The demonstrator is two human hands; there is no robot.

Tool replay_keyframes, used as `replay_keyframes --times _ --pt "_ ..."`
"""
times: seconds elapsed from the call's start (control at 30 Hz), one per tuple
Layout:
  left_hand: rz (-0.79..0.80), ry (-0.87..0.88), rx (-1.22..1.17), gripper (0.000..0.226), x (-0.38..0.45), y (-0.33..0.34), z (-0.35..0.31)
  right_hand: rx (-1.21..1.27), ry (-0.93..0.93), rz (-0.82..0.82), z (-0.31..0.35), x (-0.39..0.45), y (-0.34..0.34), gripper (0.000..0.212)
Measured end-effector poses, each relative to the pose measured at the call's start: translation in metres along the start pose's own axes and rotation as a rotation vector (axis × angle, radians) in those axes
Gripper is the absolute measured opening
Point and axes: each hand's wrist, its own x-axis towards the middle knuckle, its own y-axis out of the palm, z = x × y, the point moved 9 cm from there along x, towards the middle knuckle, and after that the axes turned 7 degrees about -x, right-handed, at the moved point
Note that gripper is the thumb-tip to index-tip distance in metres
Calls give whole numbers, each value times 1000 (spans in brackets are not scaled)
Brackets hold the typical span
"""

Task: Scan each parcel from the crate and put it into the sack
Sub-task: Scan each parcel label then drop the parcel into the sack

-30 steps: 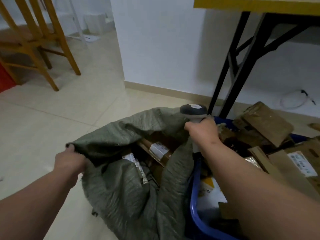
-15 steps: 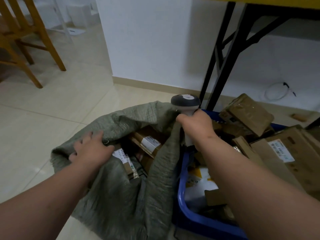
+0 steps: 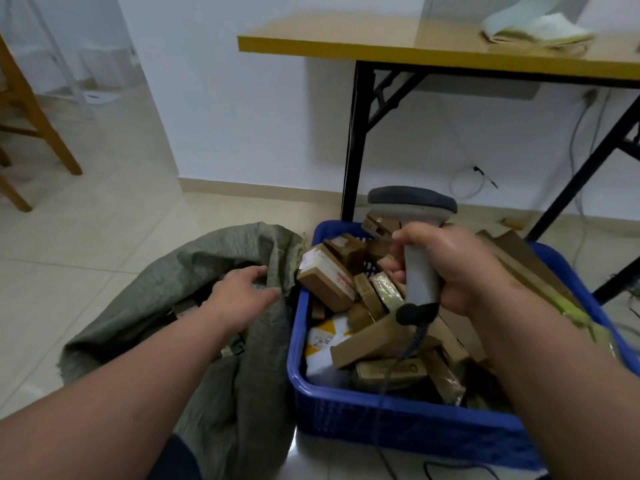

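A blue plastic crate [image 3: 398,424] on the floor holds several brown cardboard parcels [image 3: 329,282] and a white-and-yellow one [image 3: 325,341]. To its left lies a grey-green woven sack [image 3: 166,289] with its mouth open. My left hand [image 3: 242,296] hovers over the sack's mouth near the crate's left rim, fingers loosely extended, holding nothing. My right hand [image 3: 460,271] grips the handle of a grey barcode scanner [image 3: 412,206] above the crate; its cable hangs down into the crate. The sack's contents are mostly hidden by my left hand.
A yellow-topped folding table [image 3: 433,50] with black legs [image 3: 349,147] stands right behind the crate, a white cloth [image 3: 533,26] on it. A wooden chair [image 3: 31,133] stands at far left on the tiled floor. Cables trail by the wall at the right.
My left hand let go of the sack's edge and moved right toward the crate. My right hand with the scanner shifted right, over the crate. The camera view tilted up and right.
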Motion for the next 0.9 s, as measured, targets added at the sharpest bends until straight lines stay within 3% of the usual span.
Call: replay_keyframes --times 0.23,0.47,0.77,0.9 --pt "59 80 42 69 -3 48 -21 -74 20 -93 -42 -2 -42 17" --pt "-14 82 -34 68 31 66 -23 -252 -19 -113 -43 24 -49 15" --pt "-41 -176 -207 88 86 94 -3 -313 37 -61 -58 53 -43 16" --pt "-65 -178 -177 79 92 96 -7 -297 50 -2 -56 56 -35 16"
